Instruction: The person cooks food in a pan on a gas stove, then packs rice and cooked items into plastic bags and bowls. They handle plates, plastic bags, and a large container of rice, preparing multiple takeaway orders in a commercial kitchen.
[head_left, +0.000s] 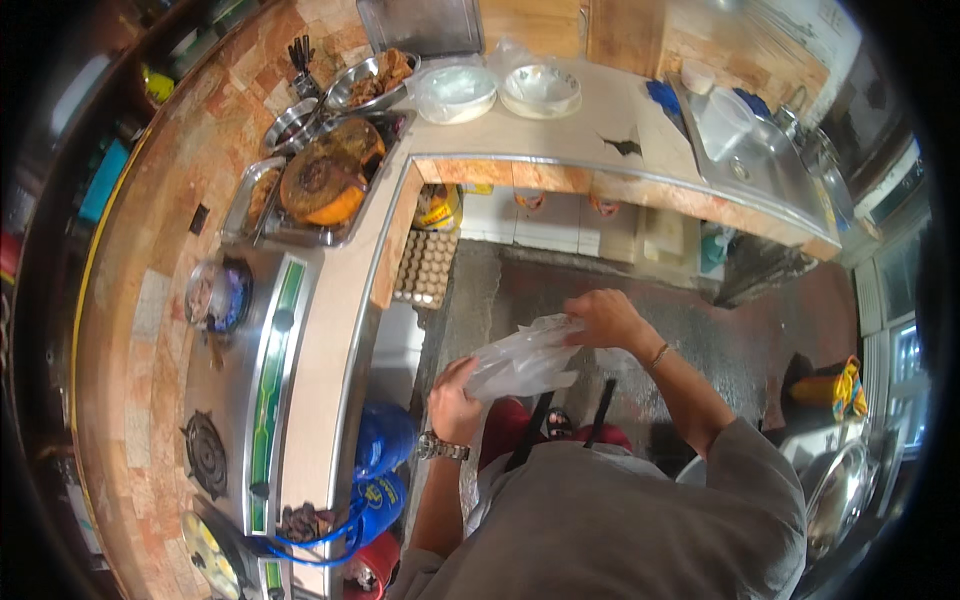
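Stretched between my two hands is a translucent plastic bag (525, 360), held above the floor in front of my body. My left hand (454, 401), with a metal wristwatch, grips the bag's left end. At its right end, my right hand (606, 319) pinches the upper edge; a thin bracelet circles that wrist. On the counter beyond stand two bowls: a plastic-covered bowl (459, 88) at left and a patterned bowl (541, 84) at right, the latter with plastic behind it. Whether the bag's mouth is apart cannot be told.
Left, a gas stove (217, 390) has a pot (214, 296) over a lit burner. Near the corner are a tray of cooked food (322, 180) and a steel bowl of meat (375, 81). A sink (750, 165) is at right. Below the counter sit egg trays (426, 266) and blue gas cylinders (384, 442).
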